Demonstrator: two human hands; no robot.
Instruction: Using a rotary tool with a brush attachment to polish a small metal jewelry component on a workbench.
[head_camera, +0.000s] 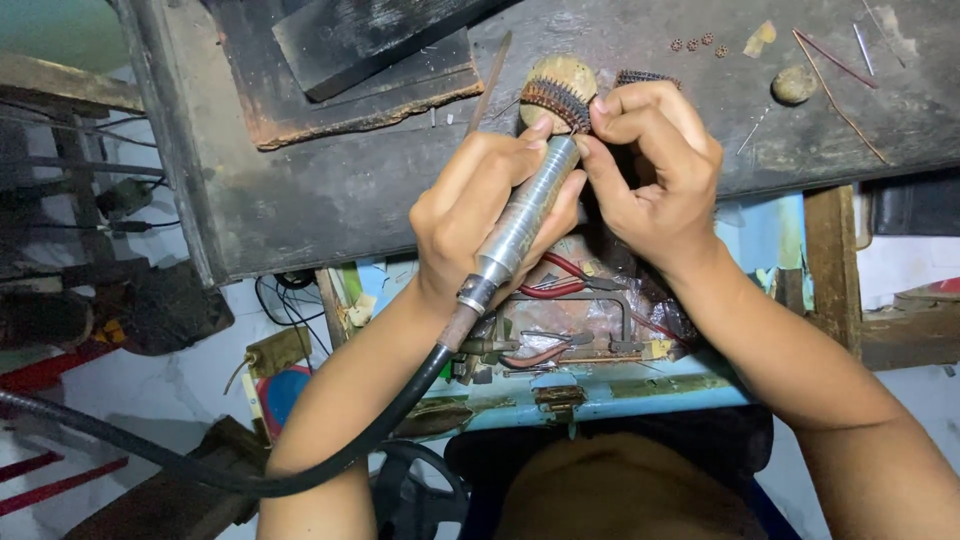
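My left hand (480, 205) grips a silver rotary handpiece (525, 215) on a black flexible shaft (300, 470), its tip pointing up at a dark ribbed chain-like strip of small metal links (555, 100). My right hand (655, 165) pinches that strip with thumb and fingers, pressing it against a round tan block (565, 75) on the dark workbench (330, 190). The tool tip is hidden between my fingers.
Small metal rings (692, 43), thin rods (835, 85) and a tan lump (794, 84) lie on the bench at upper right. Dark slabs (360, 60) sit at the back. An open drawer (590, 330) below holds red-handled pliers (555, 285) and tools.
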